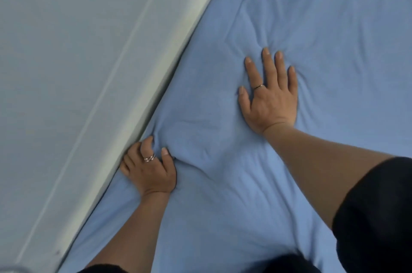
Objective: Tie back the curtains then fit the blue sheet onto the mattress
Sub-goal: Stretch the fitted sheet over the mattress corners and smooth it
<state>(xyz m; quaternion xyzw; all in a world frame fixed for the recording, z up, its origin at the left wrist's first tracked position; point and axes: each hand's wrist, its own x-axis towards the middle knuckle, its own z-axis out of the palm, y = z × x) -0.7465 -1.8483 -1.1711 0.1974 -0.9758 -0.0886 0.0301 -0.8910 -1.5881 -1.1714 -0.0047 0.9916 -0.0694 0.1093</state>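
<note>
You're fitting the sheet (223, 201), which lies spread under both hands: your left grip (148, 168) bunches its edge by the wall (66, 49) at 8 o'clock, your right grip (269, 94) presses flat-fingered at 2 o'clock, and next that edge likely needs tucking down.

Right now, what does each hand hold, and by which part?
Left hand grips the blue sheet at its left edge; right hand presses flat, holding nothing.
</note>
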